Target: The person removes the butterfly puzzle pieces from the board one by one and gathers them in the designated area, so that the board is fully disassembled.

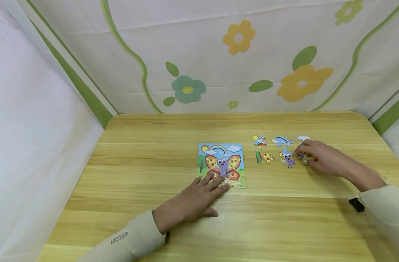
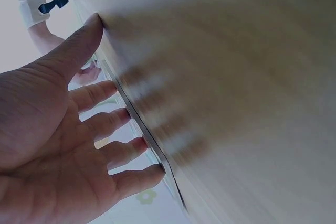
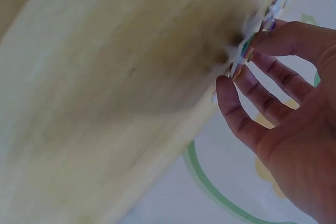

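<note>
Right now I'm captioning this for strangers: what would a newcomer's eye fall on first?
Probably the bright butterfly board near the middle of the table, with the left hand resting on its lower part. To its right lie colourful loose pieces, the right hand pinching one. Behind, flowers stand out on the white cloth.

The bench [image 1: 137, 156] shows wood grain, smooth with a soft sheen. Under the left fingers [image 1: 215, 182], the butterfly board [image 1: 221, 162] looks like smooth printed card. The puzzle pieces [image 1: 287, 158] beside the right fingers [image 1: 304, 147] look similarly printed. Beyond hangs creased matt cloth [image 1: 199, 47]; the sleeves [image 1: 130, 238] are matt fabric.
</note>
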### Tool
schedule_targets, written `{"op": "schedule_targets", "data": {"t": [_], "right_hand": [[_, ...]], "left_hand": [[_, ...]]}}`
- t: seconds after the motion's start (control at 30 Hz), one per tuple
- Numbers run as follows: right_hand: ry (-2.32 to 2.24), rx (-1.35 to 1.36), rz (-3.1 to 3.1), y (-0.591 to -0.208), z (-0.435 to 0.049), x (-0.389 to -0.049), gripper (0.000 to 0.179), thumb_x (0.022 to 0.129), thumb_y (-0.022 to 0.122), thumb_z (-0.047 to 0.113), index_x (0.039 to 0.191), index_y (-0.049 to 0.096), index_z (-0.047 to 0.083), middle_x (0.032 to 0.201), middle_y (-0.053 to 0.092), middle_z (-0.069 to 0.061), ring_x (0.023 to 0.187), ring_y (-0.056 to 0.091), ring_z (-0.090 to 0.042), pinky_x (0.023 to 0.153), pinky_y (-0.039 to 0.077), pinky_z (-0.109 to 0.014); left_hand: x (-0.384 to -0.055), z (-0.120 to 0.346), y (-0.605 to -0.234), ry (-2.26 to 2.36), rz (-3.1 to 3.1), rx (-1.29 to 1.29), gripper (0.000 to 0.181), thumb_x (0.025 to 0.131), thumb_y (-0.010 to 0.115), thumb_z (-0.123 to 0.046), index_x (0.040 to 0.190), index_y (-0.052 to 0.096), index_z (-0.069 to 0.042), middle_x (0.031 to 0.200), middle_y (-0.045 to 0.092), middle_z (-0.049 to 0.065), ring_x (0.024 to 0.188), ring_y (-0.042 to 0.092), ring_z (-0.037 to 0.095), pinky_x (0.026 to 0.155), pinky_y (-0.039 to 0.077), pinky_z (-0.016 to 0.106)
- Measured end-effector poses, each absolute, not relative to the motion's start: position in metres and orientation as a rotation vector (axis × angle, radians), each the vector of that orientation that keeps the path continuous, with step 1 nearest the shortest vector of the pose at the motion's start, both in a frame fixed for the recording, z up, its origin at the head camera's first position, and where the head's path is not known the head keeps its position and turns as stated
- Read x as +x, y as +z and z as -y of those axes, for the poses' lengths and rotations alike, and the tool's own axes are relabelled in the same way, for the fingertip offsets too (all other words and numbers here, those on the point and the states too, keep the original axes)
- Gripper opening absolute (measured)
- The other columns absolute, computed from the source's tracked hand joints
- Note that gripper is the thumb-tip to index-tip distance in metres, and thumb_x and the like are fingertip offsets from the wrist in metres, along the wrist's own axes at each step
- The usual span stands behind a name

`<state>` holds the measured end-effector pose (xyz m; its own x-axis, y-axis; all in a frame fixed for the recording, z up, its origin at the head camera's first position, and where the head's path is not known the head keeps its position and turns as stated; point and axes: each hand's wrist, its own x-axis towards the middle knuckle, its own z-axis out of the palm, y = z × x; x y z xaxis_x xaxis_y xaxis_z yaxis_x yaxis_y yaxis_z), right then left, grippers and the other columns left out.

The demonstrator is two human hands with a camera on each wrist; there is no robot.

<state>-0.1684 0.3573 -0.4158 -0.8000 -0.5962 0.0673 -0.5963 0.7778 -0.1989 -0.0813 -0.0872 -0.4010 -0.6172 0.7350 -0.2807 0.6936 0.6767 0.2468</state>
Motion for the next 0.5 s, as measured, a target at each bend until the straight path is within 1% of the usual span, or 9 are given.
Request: {"op": "schedule_targets", "data": {"t": [0.13, 0.3, 0.5], "right_hand": [[0.308, 1.002, 2.931, -0.418, -0.357, -0.167, 0.052, 0.068, 0.075, -0.021, 0.106, 0.074, 0.015, 0.112, 0.069, -0.005, 0.102, 0.068, -0.029, 0.078, 0.055, -0.047], [0.296, 1.020, 2.881, -0.423, -0.359, -0.165, 0.056, 0.065, 0.075, -0.022, 0.105, 0.075, 0.016, 0.111, 0.068, -0.005, 0.101, 0.067, -0.032, 0.078, 0.055, -0.050], [0.283, 1.052, 2.818, -0.429, -0.362, -0.165, 0.058, 0.063, 0.069, -0.024, 0.104, 0.076, 0.018, 0.108, 0.067, -0.003, 0.098, 0.066, -0.028, 0.078, 0.054, -0.051]], "left_hand": [[-0.081, 0.088, -0.401, 0.167, -2.533, 1.127, 0.080, 0.099, 0.067, -0.047, 0.167, 0.031, -0.022, 0.176, 0.022, 0.006, 0.162, 0.021, 0.036, 0.122, 0.036, 0.060], [-0.081, 0.088, -0.401, 0.169, -2.535, 1.130, 0.080, 0.099, 0.067, -0.047, 0.166, 0.032, -0.021, 0.176, 0.023, 0.006, 0.162, 0.022, 0.037, 0.122, 0.036, 0.060], [-0.081, 0.088, -0.401, 0.157, -2.549, 1.144, 0.080, 0.098, 0.068, -0.047, 0.166, 0.034, -0.021, 0.175, 0.024, 0.007, 0.161, 0.023, 0.037, 0.121, 0.038, 0.060]]}}
